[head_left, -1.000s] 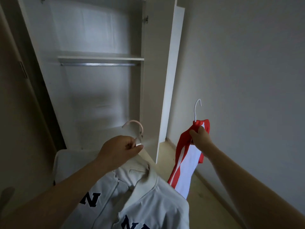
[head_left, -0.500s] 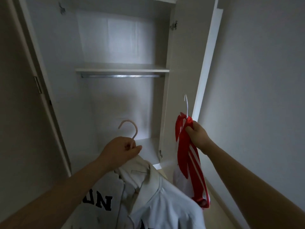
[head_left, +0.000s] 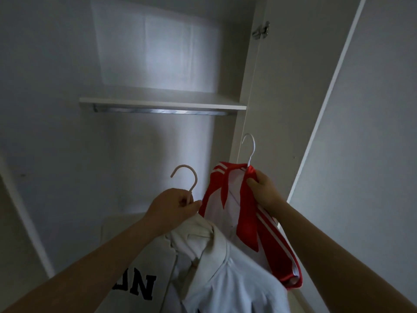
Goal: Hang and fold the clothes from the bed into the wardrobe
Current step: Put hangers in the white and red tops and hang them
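My left hand (head_left: 174, 207) grips the neck of a pink hanger (head_left: 188, 177) that carries a cream shirt with dark letters (head_left: 203, 267). My right hand (head_left: 262, 192) grips a red and white jersey (head_left: 237, 213) at its collar, on a white hanger (head_left: 250, 146). Both garments hang side by side, low in front of the open wardrobe. Its metal rail (head_left: 158, 111) runs under a white shelf (head_left: 162, 102), above both hooks.
The wardrobe's open right door (head_left: 282, 98) stands edge-on just behind the jersey, with a hinge (head_left: 261, 30) near its top. A plain wall (head_left: 372, 132) lies to the right. The wardrobe's left side panel (head_left: 33, 109) bounds the left.
I have stepped closer to the wardrobe, so the rail and shelf loom larger. My right hand brought the jersey left, next to the shirt, and it has turned to show its front.
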